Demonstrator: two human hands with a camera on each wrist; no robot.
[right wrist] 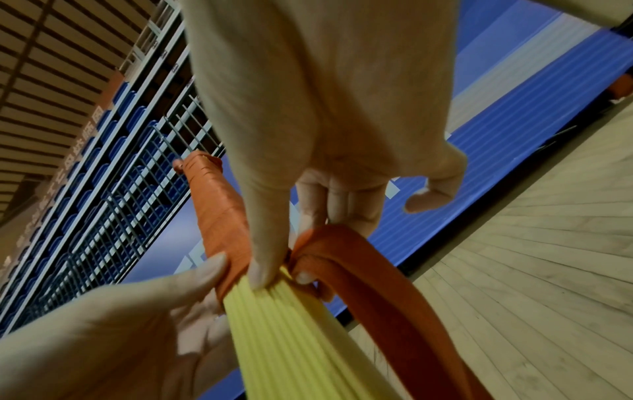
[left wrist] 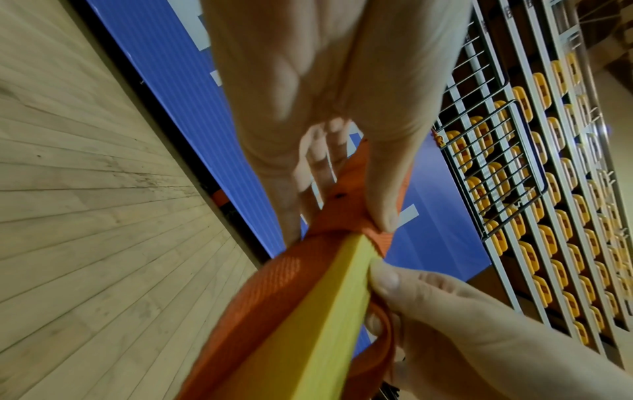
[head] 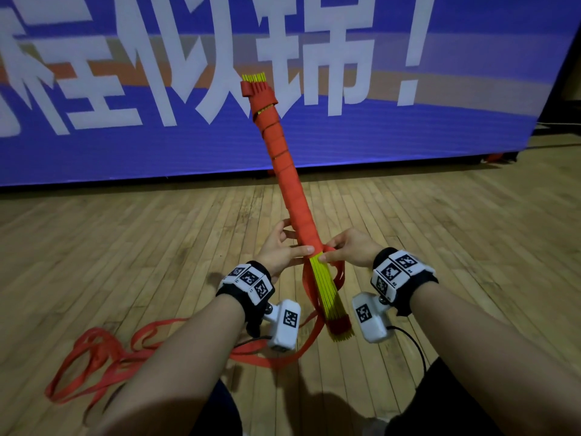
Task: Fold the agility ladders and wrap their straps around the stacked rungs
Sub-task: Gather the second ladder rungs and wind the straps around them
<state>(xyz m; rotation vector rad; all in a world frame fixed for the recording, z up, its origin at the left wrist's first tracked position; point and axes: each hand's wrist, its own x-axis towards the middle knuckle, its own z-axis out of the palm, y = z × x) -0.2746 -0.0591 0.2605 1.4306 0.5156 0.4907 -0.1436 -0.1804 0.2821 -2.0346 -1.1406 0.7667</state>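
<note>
The stacked yellow rungs form one long bundle that tilts up and away from me. Red strap windings cover most of its length. My left hand grips the wrapped bundle at the lowest winding, thumb on top. My right hand pinches the strap against the bare rungs just below that winding, thumb and forefinger together. The loose strap trails down from the bundle and lies in loops on the floor at lower left.
A wooden floor stretches ahead to a big blue banner wall with white characters. Rows of stadium seats behind a metal grille show in the wrist views. My dark-clothed knees are at the bottom edge.
</note>
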